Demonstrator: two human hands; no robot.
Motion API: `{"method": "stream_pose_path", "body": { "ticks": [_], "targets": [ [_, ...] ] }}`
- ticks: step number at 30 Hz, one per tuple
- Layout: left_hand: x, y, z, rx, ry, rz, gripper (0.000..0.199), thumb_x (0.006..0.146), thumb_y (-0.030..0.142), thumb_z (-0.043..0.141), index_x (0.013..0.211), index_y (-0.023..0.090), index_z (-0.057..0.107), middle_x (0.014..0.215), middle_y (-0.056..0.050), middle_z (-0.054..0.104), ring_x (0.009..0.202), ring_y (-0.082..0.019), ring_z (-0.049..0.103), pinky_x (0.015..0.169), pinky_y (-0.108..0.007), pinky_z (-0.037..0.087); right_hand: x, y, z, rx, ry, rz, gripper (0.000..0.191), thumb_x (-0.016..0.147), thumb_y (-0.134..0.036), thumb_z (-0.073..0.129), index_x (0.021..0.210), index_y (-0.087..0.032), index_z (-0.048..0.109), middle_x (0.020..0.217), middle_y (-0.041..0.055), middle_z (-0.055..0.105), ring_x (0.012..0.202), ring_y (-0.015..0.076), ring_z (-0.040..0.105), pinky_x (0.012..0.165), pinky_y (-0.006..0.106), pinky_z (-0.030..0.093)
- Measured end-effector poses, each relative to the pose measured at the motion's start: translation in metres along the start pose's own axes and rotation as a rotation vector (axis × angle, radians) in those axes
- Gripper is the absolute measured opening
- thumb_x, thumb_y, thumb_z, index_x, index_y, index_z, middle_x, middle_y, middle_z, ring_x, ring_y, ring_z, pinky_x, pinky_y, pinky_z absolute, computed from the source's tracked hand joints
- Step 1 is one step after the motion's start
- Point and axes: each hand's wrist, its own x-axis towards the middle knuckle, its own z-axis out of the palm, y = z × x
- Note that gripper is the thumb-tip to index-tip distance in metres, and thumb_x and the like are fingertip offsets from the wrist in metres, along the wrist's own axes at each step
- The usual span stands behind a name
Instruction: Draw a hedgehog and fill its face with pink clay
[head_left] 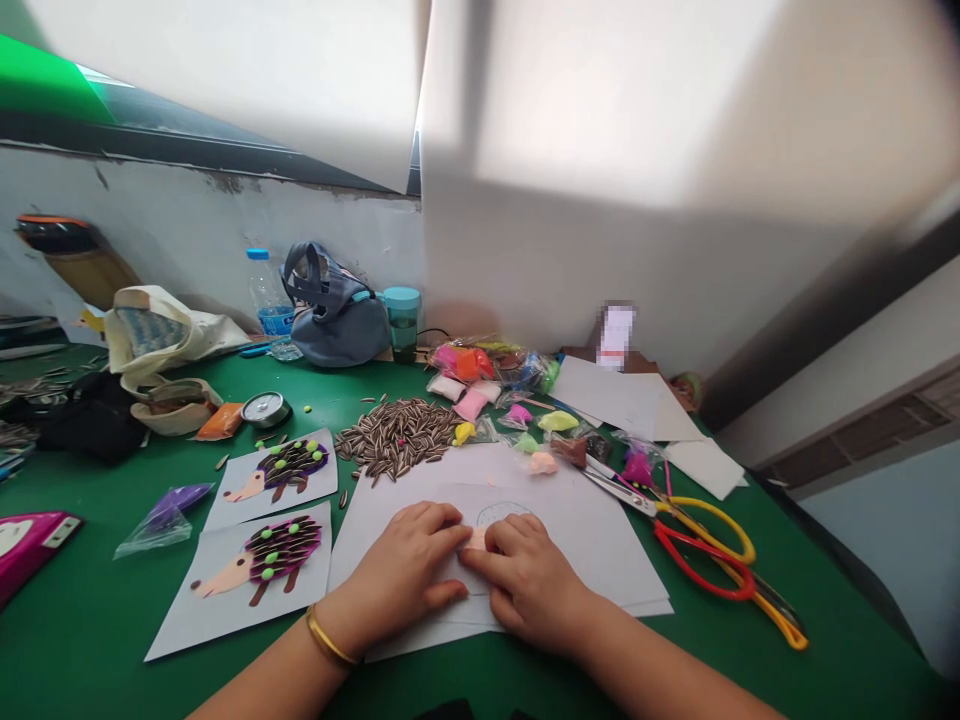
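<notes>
A small flattened piece of peach modelling clay [477, 540] lies on a white sheet [600, 555], beside a pencil-drawn rounded outline. My right hand [536, 585] is closed, its fingers bent and the index finger pressing on the clay. From the other side my left hand [405, 560] has its curled fingertips against the clay's left edge, with the thumb resting on the paper. Both hands partly cover the clay and the drawing. On the left lie two finished hedgehog pictures, an upper card [232, 478] and a lower card [202, 625], with seed spines and green clay dots.
Beyond the sheets is a heap of striped sunflower seeds [397, 432]. Bagged coloured clay [472, 385] and a loose peach lump [543, 463] lie behind. Scissors with red and yellow handles [705, 575] sit at right. A purple clay bag [169, 515] and bottle [271, 305] stand left.
</notes>
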Motion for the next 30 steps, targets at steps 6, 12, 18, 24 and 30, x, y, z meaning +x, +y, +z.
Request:
{"method": "stream_pose_path", "body": {
  "ticks": [6, 12, 18, 24, 30],
  "targets": [
    [-0.001, -0.004, 0.004, -0.01, 0.01, 0.012, 0.057, 0.072, 0.033, 0.08, 0.124, 0.029, 0.059, 0.121, -0.007, 0.061, 0.11, -0.029, 0.056, 0.097, -0.047, 0.045, 0.008, 0.023, -0.009, 0.058, 0.216, 0.186, 0.026, 0.087, -0.013, 0.052, 0.107, -0.021, 0.066, 0.095, 0.0064, 0.06, 0.089, 0.0204, 0.054, 0.08, 0.034, 0.042],
    [-0.001, -0.005, 0.002, -0.029, 0.007, 0.011, 0.056, 0.073, 0.033, 0.079, 0.125, 0.028, 0.059, 0.122, -0.008, 0.061, 0.11, -0.029, 0.057, 0.097, -0.046, 0.045, 0.043, 0.045, -0.018, -0.284, 0.105, 0.233, 0.009, 0.088, -0.022, 0.06, 0.087, -0.018, 0.068, 0.088, 0.0071, 0.063, 0.086, 0.0217, 0.055, 0.076, 0.033, 0.04],
    [-0.003, -0.004, 0.001, -0.055, -0.002, -0.004, 0.057, 0.072, 0.029, 0.08, 0.125, 0.027, 0.058, 0.123, -0.007, 0.061, 0.112, -0.028, 0.056, 0.099, -0.046, 0.046, 0.063, 0.046, -0.013, -0.427, 0.056, 0.262, 0.011, 0.085, -0.015, 0.06, 0.077, -0.016, 0.067, 0.082, 0.0104, 0.063, 0.08, 0.0225, 0.054, 0.068, 0.033, 0.036],
    [-0.002, -0.006, 0.005, -0.094, 0.171, -0.048, 0.034, 0.08, 0.018, 0.072, 0.112, 0.025, 0.064, 0.128, -0.008, 0.058, 0.119, -0.027, 0.053, 0.102, -0.045, 0.045, 0.053, 0.033, -0.029, -0.107, 0.186, 0.239, 0.011, 0.084, -0.011, 0.058, 0.079, -0.019, 0.065, 0.083, 0.0049, 0.063, 0.081, 0.0189, 0.057, 0.073, 0.031, 0.041],
    [0.001, 0.001, 0.008, -0.193, 0.317, -0.057, 0.012, 0.089, 0.022, 0.063, 0.099, 0.023, 0.068, 0.098, -0.005, 0.064, 0.095, -0.021, 0.06, 0.085, -0.036, 0.051, 0.033, -0.001, -0.028, 0.347, 0.147, 0.114, 0.013, 0.079, -0.008, 0.061, 0.079, -0.021, 0.063, 0.08, 0.0005, 0.062, 0.08, 0.0157, 0.058, 0.072, 0.026, 0.044]
  ]
}}
